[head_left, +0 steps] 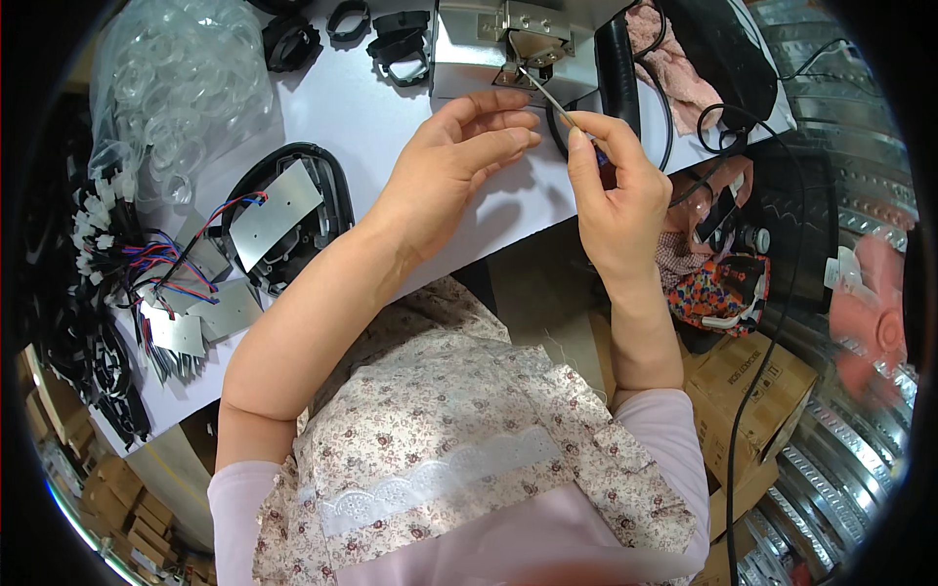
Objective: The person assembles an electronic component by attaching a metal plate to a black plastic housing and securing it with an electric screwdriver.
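Note:
A slim metal rod like a screwdriver (550, 97) is pinched in my right hand (620, 190). Its tip reaches into the metal clamp mechanism (532, 47) on the front of a silver box-shaped machine (467, 54). A bit of blue shows under my right fingers, perhaps its handle. Just below the machine's front edge, my left hand (451, 156) hovers with fingers loosely stretched and nothing in it. To the left of that hand lies a black oval housing (339, 186) with a flat metal plate (277, 217) on it.
On the white table (391, 117) lie a clear bag of translucent rings (181, 88), several black plastic frames (399, 44), and wires with white connectors (98, 225). A pink cloth (674, 68) and black cable (796, 195) are at right. Cardboard boxes (747, 391) stand below.

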A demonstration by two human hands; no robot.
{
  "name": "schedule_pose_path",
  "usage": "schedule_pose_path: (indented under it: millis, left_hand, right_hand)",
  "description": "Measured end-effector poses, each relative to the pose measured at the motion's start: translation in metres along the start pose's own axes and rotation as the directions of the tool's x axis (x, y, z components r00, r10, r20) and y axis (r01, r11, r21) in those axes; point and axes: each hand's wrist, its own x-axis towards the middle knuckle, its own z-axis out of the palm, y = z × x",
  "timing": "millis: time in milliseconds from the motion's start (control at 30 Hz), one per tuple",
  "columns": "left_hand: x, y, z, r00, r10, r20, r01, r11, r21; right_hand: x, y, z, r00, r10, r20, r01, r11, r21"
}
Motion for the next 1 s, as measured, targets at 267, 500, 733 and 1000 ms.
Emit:
schedule_pose_path:
  millis: [267, 500, 733, 1000]
  left_hand:
    - [-0.001, -0.002, -0.001, 1.000, -0.001, 0.003, 0.001, 1.000, -0.009]
    - [-0.001, -0.002, -0.002, 1.000, -0.006, -0.006, 0.006, 1.000, 0.001]
    - [-0.001, -0.002, -0.001, 1.000, -0.002, -0.003, 0.002, 1.000, -0.004]
    - [0.000, -0.002, -0.001, 1.000, -0.003, -0.013, 0.003, 1.000, 0.004]
  right_hand:
    - [-0.001, -0.009, -0.002, 1.000, -0.026, -0.017, 0.023, 0.985, -0.172]
    - [-0.003, -0.006, 0.006, 0.985, -0.170, -0.025, 0.156, 0.947, -0.279]
    - [-0.012, 0.007, 0.017, 0.978, -0.172, -0.116, 0.140, 0.960, -0.242]
    - [-0.009, 0.013, 0.013, 0.987, -0.101, -0.128, 0.084, 0.987, -0.134]
